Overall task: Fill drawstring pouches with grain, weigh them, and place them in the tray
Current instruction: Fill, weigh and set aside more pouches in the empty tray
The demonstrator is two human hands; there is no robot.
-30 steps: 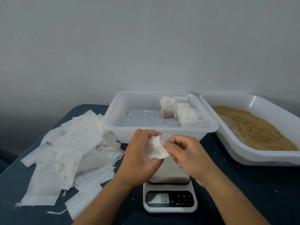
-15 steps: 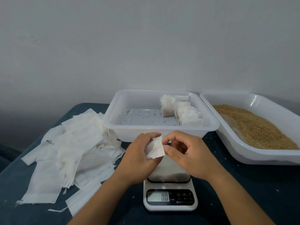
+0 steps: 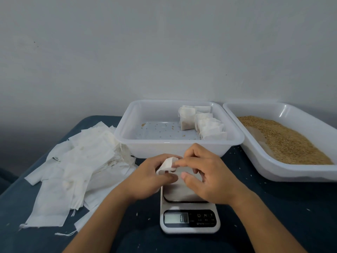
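Fingers of both hands meet on one small white fabric drawstring pouch [image 3: 168, 164], held in the air above the weighing plate of the white digital kitchen scale [image 3: 189, 215] at the near edge of the dark blue table [image 3: 273, 212]. The left hand [image 3: 145, 179] curls around the pouch from below with its thumb along the underside; the right hand [image 3: 206, 178] pinches the pouch's top edge with its index finger, the other fingers loosely curled. Whether the pouch holds any grain cannot be told.

Behind the hands, a white square plastic tray [image 3: 178, 148] holds a row of filled white pouches [image 3: 204, 123] along its right side, with a few stray grains on its floor. At the table's right edge sits a second white plastic tray [image 3: 284, 170] heaped with golden-brown grain [image 3: 284, 139]. Near the left edge lies a loose pile of flat empty white pouches [image 3: 76, 167].
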